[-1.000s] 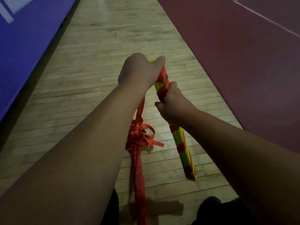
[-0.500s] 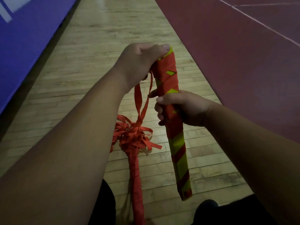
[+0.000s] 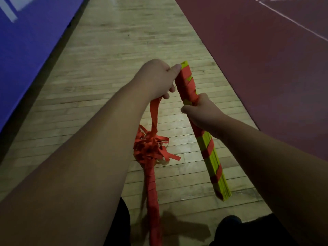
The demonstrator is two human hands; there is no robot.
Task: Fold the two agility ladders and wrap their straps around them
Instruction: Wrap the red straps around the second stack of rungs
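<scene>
Your right hand [image 3: 204,113] grips the stiff, probably light ladder bundle [image 3: 187,82] mid-length, and your left hand [image 3: 158,77] pinches its limp strap [image 3: 154,112] near the top, so keep it taut.

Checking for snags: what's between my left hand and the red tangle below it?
A red strap runs from the left hand down to the tangle; head view.

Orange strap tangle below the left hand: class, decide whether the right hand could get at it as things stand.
Probably not yet. The right hand grips the yellow ladder bundle, so it is occupied. Nothing lies between it and the strap tangle; once it lets go, the way looks free.
</scene>
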